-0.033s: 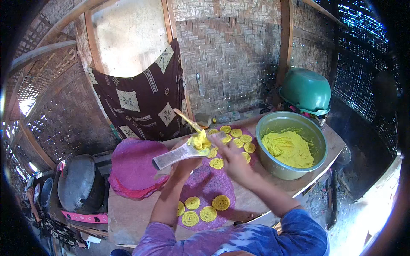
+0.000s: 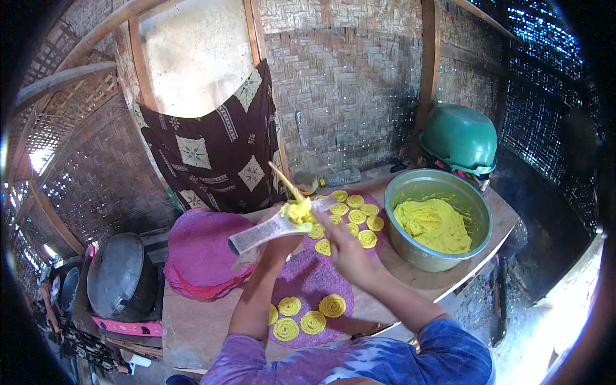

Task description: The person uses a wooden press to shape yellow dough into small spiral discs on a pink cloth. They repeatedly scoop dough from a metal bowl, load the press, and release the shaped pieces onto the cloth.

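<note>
Dough pressed over the mat
Left hand (image 2: 277,244) grips the press (image 2: 276,228); right hand (image 2: 346,253) clenches the stick (image 2: 285,181), unchanged from before.

left hand (image 2: 277,239) – grips metal blade (image 2: 273,228) loaded with yellow dough (image 2: 297,210) | right hand (image 2: 344,252) – just beside blade | metal bowl (image 2: 438,219) right of blade | 4 dough coils (image 2: 301,316) below it

Rustic kitchen: woven bamboo walls (image 2: 359,96)

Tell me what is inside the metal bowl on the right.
The metal bowl holds a heap of yellow dough piled toward its right side, with yellow smears on the bare inner wall. The dough covers the bottom, so anything beneath it cannot be seen.
</note>
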Motion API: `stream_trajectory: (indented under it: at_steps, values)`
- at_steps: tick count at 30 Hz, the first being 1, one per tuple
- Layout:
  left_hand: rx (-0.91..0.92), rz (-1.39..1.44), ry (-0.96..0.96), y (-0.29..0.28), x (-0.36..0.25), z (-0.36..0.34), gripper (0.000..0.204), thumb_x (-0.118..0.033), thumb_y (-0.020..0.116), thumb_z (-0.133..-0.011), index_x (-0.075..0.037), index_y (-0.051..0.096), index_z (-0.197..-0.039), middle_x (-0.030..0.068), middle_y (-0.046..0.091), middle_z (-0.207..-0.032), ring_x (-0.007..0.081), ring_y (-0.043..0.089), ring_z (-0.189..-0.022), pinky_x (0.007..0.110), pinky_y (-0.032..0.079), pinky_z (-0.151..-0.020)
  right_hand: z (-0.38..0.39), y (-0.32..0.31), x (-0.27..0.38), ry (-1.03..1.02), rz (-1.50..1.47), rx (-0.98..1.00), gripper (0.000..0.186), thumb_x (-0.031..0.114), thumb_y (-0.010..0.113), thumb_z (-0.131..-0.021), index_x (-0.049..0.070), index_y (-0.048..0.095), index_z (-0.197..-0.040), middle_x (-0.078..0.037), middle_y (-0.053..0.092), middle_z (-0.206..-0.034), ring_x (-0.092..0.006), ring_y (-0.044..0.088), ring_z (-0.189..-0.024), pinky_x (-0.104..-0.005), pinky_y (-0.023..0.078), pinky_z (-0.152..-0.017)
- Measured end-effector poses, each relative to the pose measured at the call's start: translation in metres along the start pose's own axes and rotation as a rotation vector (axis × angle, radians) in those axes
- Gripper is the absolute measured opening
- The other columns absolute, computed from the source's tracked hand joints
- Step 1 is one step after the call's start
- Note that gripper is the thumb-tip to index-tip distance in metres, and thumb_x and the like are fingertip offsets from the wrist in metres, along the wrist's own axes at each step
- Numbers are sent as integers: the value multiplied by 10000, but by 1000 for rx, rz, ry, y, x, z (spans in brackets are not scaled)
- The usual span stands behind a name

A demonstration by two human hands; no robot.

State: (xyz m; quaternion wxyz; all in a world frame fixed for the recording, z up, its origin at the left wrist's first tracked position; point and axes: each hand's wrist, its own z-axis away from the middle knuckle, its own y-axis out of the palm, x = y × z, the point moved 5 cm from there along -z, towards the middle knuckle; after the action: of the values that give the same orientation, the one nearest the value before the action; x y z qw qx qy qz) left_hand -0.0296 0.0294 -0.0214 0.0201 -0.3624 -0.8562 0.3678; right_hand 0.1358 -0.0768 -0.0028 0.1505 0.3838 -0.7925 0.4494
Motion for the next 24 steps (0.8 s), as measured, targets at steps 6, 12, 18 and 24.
stream_trajectory:
  at_steps: [6, 12, 18, 24]
  values:
    - [-49, -193, -134, -25, 38, -5, 213, -232, 732, -769, -97, 678, -926, 104, 676, -844, 294, 658, -827, 412, 516, -719, 39, 5, 1, 103, -342, 296, 491, 65, 464, -971, 181, 428, -1447, -240, 562, -1305, -389, 573, -1179, -415, 472, -968]
    - [-221, -283, 15, -27, 0, -21, 179, -247, 750, -738, -110, 640, -774, 94, 616, -752, 303, 617, -715, 430, 486, -605, 16, 11, -29, 172, -256, 140, 454, 102, 438, -993, 147, 420, -1444, -217, 594, -1269, -377, 602, -1139, -419, 493, -948]
    - [-283, -290, -34, -26, 28, -21, 255, -271, 776, -691, -122, 571, -724, 65, 543, -690, 276, 594, -649, 404, 481, -546, 39, -3, 0, 149, -209, 317, 444, 132, 436, -1006, 153, 425, -1450, -203, 587, -1296, -338, 615, -1137, -369, 479, -952]
    - [-178, -289, 28, -16, 1, -24, 271, -309, 763, -710, -114, 584, -770, 85, 574, -740, 302, 613, -695, 422, 501, -596, 20, -1, -11, 204, -217, 163, 458, 110, 455, -992, 144, 418, -1447, -242, 619, -1208, -370, 649, -1050, -409, 511, -898]
